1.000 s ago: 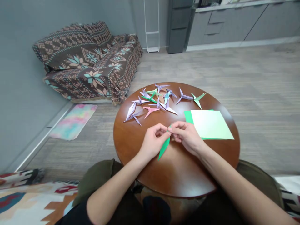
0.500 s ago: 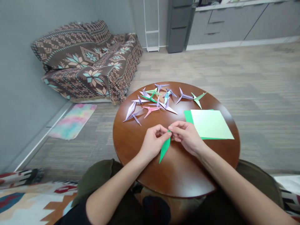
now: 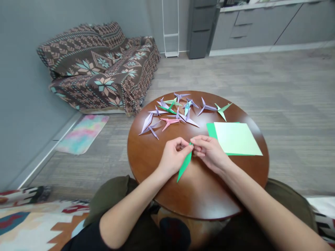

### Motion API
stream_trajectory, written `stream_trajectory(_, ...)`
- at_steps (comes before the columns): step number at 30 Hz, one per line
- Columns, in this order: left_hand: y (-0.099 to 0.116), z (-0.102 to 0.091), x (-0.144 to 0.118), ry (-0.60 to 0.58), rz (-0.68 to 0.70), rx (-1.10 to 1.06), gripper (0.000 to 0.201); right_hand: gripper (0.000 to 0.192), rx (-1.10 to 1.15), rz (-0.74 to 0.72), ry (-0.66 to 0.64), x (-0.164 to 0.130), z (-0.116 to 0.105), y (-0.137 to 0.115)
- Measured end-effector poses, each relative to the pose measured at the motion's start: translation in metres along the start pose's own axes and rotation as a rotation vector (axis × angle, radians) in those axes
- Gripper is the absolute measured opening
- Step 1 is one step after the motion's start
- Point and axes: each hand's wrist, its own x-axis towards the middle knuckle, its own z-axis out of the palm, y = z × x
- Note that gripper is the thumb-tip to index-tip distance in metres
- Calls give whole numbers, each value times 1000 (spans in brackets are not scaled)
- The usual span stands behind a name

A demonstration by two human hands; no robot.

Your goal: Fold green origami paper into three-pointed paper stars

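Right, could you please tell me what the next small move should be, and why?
I'd probably press a crease into the upper end of the green paper with the right hand, while the left hand steadies it. The left hand pinches it near that end, the right hand is at the tip, and the long lower point hangs free.

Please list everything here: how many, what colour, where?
Table: one, brown, centre
Paper figures: over ten, mixed colours, table's far side
Paper sheets: at least two, green shades, table's right
Folded piece: one, green, in hands
Sofa: one, brown patterned, back left
Mat: one, pastel, left floor
Rack: one, white, back wall
Tall unit: one, grey, beside rack
Counter: one, grey, back right
Cloth: count unclear, multicoloured, lower corners
Legs: two, olive, table's near side
Left hand: one, bare, pinching folded piece
Right hand: one, bare, at its tip
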Motion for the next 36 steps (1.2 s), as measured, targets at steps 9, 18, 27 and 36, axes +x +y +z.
stream_trajectory(9,-4,1,0,-25,-32,11,21,32,7,-105,80,7,-13,-9)
stream_trajectory(18,-5,-9,5,21,-63,-295,37,26,-592,-313,-124,-1,-10,10)
stream_trajectory(27,2,-27,15,26,106,-14,22,36,-581,-282,-87,2,-15,8)
stream_trajectory(36,-3,-22,17,137,83,-252,30,42,-506,-271,-5,2,-13,12)
